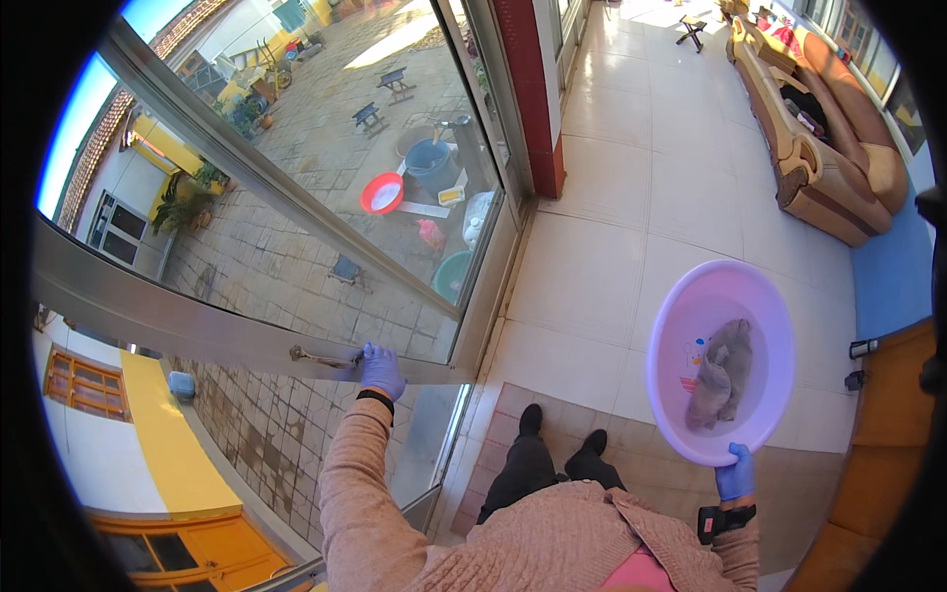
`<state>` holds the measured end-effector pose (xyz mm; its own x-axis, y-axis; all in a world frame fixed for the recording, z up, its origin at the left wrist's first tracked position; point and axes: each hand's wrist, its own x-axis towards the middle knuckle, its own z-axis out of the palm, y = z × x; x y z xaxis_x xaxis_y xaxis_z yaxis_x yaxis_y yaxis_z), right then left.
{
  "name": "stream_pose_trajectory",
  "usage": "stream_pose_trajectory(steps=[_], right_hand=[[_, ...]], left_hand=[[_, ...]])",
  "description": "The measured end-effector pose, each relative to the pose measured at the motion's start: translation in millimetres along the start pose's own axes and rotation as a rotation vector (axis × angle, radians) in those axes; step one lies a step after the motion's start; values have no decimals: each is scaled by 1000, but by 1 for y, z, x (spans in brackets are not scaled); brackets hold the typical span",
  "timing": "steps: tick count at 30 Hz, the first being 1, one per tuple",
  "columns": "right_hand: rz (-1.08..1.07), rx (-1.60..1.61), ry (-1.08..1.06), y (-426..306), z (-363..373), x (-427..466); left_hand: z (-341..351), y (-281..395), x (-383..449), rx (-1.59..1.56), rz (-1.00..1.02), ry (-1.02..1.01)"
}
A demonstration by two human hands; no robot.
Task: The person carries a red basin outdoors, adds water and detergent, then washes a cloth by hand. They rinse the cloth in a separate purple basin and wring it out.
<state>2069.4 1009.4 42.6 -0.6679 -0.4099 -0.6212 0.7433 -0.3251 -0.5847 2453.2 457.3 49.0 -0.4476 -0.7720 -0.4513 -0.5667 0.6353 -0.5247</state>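
My left hand [382,371], in a blue-purple glove, lies against the metal frame of a glazed door [222,325], at the right end of its lever handle [322,358]. Whether its fingers curl around the handle, I cannot tell. The door stands open. With my gloved right hand [735,473] I grip the near rim of a purple plastic basin [669,362], thumb on the inside. Water and a wet grey-brown cloth [719,377] are in the basin, which has a cartoon print inside.
A doormat [510,429] lies by my feet at the threshold. Brown sofas [828,163] line the right wall of the tiled room. Through the glass, a paved courtyard [296,185] holds a red basin [381,194], a blue bucket [429,164] and folding stools [368,118].
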Motion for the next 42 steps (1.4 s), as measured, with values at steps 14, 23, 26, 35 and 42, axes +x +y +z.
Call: stream_pose_trajectory(steps=[14, 23, 26, 35, 42], right_hand=[[56, -161, -12, 21, 9, -32], [135, -231, -26, 51, 35, -51], [164, -257, 2, 56, 44, -58], [207, -328, -47, 76, 58, -73], [214, -326, -52, 87, 64, -77]], left_hand=[[103, -24, -142, -67, 122, -27], [158, -31, -227, -103, 122, -32], [171, -34, -252, -127, 130, -60], [208, -36, -312, -194, 83, -123], [226, -38, -344, -235, 61, -145]])
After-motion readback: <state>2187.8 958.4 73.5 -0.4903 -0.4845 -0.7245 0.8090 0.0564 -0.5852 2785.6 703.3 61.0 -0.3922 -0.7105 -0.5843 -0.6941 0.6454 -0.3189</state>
